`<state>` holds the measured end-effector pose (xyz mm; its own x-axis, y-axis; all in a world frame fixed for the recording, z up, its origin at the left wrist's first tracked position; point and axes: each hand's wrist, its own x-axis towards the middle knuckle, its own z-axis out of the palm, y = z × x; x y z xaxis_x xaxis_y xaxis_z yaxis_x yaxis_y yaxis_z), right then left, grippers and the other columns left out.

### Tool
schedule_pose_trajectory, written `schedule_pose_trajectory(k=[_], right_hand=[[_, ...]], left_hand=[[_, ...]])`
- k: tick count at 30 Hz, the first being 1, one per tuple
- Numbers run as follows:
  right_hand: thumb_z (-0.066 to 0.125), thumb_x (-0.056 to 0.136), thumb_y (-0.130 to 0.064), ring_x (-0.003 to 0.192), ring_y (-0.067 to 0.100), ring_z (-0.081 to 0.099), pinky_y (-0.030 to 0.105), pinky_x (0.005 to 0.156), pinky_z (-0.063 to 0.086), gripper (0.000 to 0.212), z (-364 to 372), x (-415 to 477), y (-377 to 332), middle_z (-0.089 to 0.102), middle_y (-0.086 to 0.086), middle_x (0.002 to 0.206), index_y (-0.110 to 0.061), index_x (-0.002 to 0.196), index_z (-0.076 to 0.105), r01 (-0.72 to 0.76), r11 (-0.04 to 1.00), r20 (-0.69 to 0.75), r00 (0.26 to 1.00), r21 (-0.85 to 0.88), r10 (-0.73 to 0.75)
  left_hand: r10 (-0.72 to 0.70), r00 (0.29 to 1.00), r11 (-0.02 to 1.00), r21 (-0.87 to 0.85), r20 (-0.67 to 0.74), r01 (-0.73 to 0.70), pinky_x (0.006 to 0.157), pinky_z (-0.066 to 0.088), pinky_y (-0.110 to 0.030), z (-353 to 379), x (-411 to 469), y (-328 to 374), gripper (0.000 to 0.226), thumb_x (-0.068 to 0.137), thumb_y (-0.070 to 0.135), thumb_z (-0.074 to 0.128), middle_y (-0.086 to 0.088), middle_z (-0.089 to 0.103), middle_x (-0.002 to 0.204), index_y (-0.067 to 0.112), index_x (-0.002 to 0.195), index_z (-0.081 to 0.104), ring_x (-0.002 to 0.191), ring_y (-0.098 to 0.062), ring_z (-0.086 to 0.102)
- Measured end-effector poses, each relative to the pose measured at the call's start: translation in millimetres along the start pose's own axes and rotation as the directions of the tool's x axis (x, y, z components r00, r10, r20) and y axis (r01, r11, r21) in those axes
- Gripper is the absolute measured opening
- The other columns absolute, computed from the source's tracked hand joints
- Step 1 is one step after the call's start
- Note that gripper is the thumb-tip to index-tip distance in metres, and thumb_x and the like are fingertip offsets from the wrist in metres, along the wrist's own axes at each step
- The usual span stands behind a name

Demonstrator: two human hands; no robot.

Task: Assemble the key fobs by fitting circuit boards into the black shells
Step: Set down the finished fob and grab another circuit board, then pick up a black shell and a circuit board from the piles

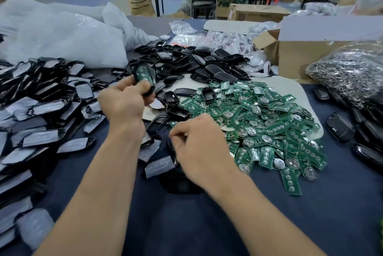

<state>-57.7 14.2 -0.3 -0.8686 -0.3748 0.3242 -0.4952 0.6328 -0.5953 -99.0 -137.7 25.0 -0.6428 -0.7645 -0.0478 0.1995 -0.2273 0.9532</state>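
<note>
a: where was the piece you were working on?

b: in my left grip (pixel 126 100). its fingers were curled round a black shell (pixel 150 87), which i held up above the worktop (pixel 207 224), tilted, with its open side towards me. a green circuit board (pixel 143 72) sat inside it. the shell was blurred, so i could not tell how fully the board was seated.

a: and the other one?

b: my right grip (pixel 199 150) hung low over the worktop, at the near left edge of the heap of green boards (pixel 269 129). thumb and forefinger were drawn together and the other fingers were curled. that spot was blurred too, and i could not tell whether anything was pinched there.

a: where did the spare parts lie?

b: the heap of green boards spread over a pale mat (pixel 290 83), right of centre. the loose black shells (pixel 199 63) were piled beyond it, just behind my left grip, and a few strayed down between my two grips. one shell lay on top of the boards.

a: anything else on there?

b: a wide spread of film-covered black pieces (pixel 41 114) on the left, with a big white plastic bag (pixel 62 34) behind them. on the right stood a cardboard box (pixel 300 54), a clear bag of metal rings (pixel 348 73) just beside it, and some closed black fobs (pixel 339 127) near the edge.
</note>
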Motion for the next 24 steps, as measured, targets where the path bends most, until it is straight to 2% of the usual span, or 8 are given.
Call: schedule_pose_trajectory(k=[4, 7, 12, 15, 17, 19, 22, 24], right_hand=[[0.062, 0.096, -0.038, 0.097, 0.023, 0.044, 0.039, 0.091, 0.042, 0.027, 23.2, 7.7, -14.3, 0.064, 0.0, 0.072, -0.021, 0.081, 0.078, -0.059, 0.998, -0.005, 0.998, 0.021, 0.059], [0.057, 0.095, -0.055, 0.102, 0.028, 0.048, 0.043, 0.1, 0.036, 0.042, 34.4, 21.5, -26.6, 0.067, 0.004, 0.087, -0.019, 0.081, 0.072, -0.112, 0.987, 0.047, 0.992, -0.116, 0.118], [0.064, 0.093, -0.044, 0.113, 0.03, 0.053, 0.043, 0.095, 0.034, 0.031, 47.6, 26.6, -37.5, 0.061, 0.005, 0.117, -0.021, 0.113, 0.071, -0.031, 0.971, 0.14, 0.988, -0.239, 0.066], [0.067, 0.088, -0.032, 0.108, 0.029, 0.057, 0.039, 0.093, 0.036, 0.017, 37.6, 25.3, -37.4, 0.065, 0.002, 0.111, -0.026, 0.102, 0.075, -0.097, 0.991, 0.107, 0.989, -0.087, 0.106], [0.067, 0.084, -0.023, 0.097, 0.025, 0.064, 0.036, 0.09, 0.048, 0.013, 22.1, 21.6, -27.4, 0.072, -0.003, 0.1, -0.027, 0.092, 0.076, -0.195, 0.979, 0.028, 0.981, 0.058, 0.193], [0.064, 0.086, -0.018, 0.076, 0.015, 0.069, 0.033, 0.071, 0.057, 0.013, 1.8, 16.9, -7.3, 0.073, -0.01, 0.083, -0.028, 0.087, 0.073, -0.26, 0.945, -0.052, 0.96, 0.198, 0.275], [0.064, 0.092, -0.013, 0.044, 0.006, 0.056, 0.02, 0.043, 0.042, 0.019, -32.9, 6.0, 28.4, 0.07, -0.006, 0.062, -0.027, 0.079, 0.067, -0.282, 0.884, -0.069, 0.942, 0.373, 0.329], [0.066, 0.091, -0.011, 0.042, 0.012, 0.056, 0.023, 0.044, 0.042, 0.021, -50.3, -0.7, 48.5, 0.069, 0.003, 0.058, -0.027, 0.078, 0.068, -0.309, 0.833, -0.059, 0.925, 0.458, 0.376]], left_hand=[[0.01, 0.995, 0.991, -0.133, -0.099, -0.023, 0.049, 0.055, -0.024, -12.1, 14.4, 9.1, 0.022, 0.084, -0.01, 0.074, 0.0, 0.069, 0.053, 0.01, 0.075, 0.069, 0.043, -0.016, 0.062], [-0.011, 0.991, 0.983, -0.185, -0.132, -0.014, 0.051, 0.056, -0.024, -16.2, 19.1, 11.9, 0.018, 0.084, -0.008, 0.075, -0.001, 0.07, 0.054, 0.008, 0.079, 0.069, 0.044, -0.016, 0.063], [0.025, 0.995, 0.987, -0.155, -0.101, -0.04, 0.05, 0.055, -0.023, -14.5, 16.7, 8.4, 0.019, 0.082, -0.008, 0.076, -0.002, 0.072, 0.058, 0.009, 0.077, 0.071, 0.046, -0.017, 0.063], [0.019, 0.998, 0.993, -0.112, -0.068, -0.027, 0.048, 0.053, -0.022, -10.3, 14.9, 3.4, 0.022, 0.083, -0.009, 0.075, 0.0, 0.071, 0.056, 0.011, 0.073, 0.071, 0.044, -0.014, 0.062], [-0.011, 0.999, 0.996, -0.091, -0.05, 0.006, 0.046, 0.051, -0.021, -7.8, 14.6, 2.1, 0.022, 0.083, -0.008, 0.075, 0.0, 0.071, 0.057, 0.012, 0.073, 0.071, 0.043, -0.014, 0.062], [-0.048, 0.999, 0.997, -0.058, -0.022, 0.047, 0.044, 0.05, -0.02, -4.2, 11.9, -0.3, 0.019, 0.083, -0.007, 0.075, 0.0, 0.071, 0.056, 0.011, 0.078, 0.07, 0.042, -0.013, 0.062], [-0.099, 0.987, 0.993, 0.072, 0.127, 0.09, 0.044, 0.05, -0.019, 6.0, -7.1, -7.5, 0.013, 0.082, -0.006, 0.076, -0.004, 0.075, 0.062, 0.007, 0.086, 0.073, 0.046, -0.015, 0.065], [-0.133, 0.959, 0.981, 0.174, 0.252, 0.09, 0.044, 0.051, -0.019, 15.7, -24.8, -14.1, 0.015, 0.081, -0.007, 0.077, -0.006, 0.077, 0.068, 0.008, 0.079, 0.077, 0.05, -0.017, 0.068]])
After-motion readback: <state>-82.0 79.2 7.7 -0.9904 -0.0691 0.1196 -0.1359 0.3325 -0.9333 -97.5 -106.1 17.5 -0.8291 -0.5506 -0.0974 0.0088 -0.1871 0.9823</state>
